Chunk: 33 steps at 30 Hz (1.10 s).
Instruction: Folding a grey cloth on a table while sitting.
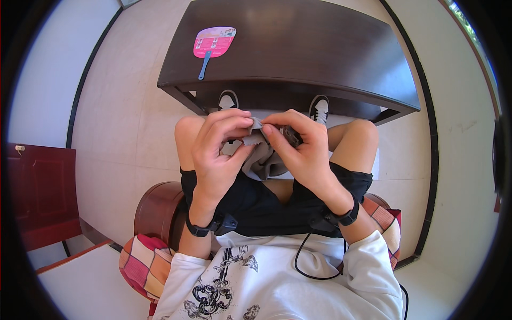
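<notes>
A piece of grey-brown cloth [260, 160] hangs in folds between my hands, above my lap. My left hand [220, 140] pinches its upper left edge between fingers and thumb. Opposite it, my right hand [298, 143] grips the top edge with thumb and forefinger, close to the left fingertips. A darker patterned bunch [292, 136] shows beside the right fingers; whether it belongs to the same cloth I cannot tell. The palms and curled fingers hide part of the cloth.
A dark brown wooden table [298, 48] stands in front of my knees. On its left part lies a pink hand fan [215, 42] with a blue handle. I sit on a wooden seat [160, 209] with a checked cushion [144, 264]. A dark red cabinet [45, 194] is at the left.
</notes>
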Tool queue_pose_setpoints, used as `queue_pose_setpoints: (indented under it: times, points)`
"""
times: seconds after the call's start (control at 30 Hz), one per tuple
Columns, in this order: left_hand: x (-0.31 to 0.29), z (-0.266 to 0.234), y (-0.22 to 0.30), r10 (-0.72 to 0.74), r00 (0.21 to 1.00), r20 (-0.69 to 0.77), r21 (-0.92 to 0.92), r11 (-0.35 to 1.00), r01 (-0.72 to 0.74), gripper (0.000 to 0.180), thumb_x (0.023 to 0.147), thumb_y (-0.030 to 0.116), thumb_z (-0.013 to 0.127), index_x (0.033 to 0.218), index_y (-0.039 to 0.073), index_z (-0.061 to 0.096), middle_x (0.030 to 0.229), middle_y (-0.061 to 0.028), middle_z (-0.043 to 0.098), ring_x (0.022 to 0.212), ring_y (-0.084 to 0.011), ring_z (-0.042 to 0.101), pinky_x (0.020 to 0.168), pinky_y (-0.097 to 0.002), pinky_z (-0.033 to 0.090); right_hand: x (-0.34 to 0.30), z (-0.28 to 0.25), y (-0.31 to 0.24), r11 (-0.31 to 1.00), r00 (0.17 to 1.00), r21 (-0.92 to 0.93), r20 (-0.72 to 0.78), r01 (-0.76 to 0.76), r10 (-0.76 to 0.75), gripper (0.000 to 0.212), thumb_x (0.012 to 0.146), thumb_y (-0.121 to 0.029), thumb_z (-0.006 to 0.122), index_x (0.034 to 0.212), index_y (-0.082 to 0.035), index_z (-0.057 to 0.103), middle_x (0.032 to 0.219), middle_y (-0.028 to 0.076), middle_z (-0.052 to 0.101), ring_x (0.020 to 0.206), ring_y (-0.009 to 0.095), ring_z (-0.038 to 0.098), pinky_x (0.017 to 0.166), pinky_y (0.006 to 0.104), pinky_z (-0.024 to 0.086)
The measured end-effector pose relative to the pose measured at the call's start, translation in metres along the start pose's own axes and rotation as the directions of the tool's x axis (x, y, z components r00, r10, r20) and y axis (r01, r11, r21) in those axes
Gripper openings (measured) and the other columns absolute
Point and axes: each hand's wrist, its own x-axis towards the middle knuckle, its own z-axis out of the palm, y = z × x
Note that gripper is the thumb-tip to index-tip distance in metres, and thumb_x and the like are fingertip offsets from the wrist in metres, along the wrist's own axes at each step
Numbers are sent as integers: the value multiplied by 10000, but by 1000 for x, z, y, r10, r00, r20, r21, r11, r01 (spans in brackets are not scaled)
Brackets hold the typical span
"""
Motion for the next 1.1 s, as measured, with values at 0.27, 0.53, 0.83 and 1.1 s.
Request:
queue_pose_setpoints:
  times: [0.27,0.53,0.83,1.1]
  points:
    - [0,-3,-3,-26,1000,12,17,1000,26,399,699,-166,677,1053,-9,581,1191,-128,521,920,-177,637,761,-254,557,0,-1,-1,991,993,-83,64,104,-98,124,787,-10,689,907,-42,690,759,66,597,562,164,522,482,270,395]
    - [-2,-6,-7,50,998,25,160,986,-54,271,707,-140,694,942,-17,636,1159,-121,542,949,-169,616,764,-259,538,-1,-4,-1,990,993,-100,81,95,-87,117,797,-16,685,912,-41,685,775,69,598,571,176,528,493,273,402]
    - [18,-34,-11,-48,989,-139,82,995,60,123,790,-47,673,891,16,640,958,-91,678,778,-140,593,728,-238,465,23,-53,0,957,977,-203,-105,-205,187,144,890,-125,632,947,3,662,828,62,666,769,115,593,714,250,463]
    - [72,-117,-44,-56,939,-340,135,985,107,102,893,21,605,992,9,586,932,-57,638,875,-104,584,780,-236,449,71,-275,63,901,721,307,-543,-307,430,321,891,-313,655,1001,-15,613,659,-65,376,529,41,308,505,197,255]
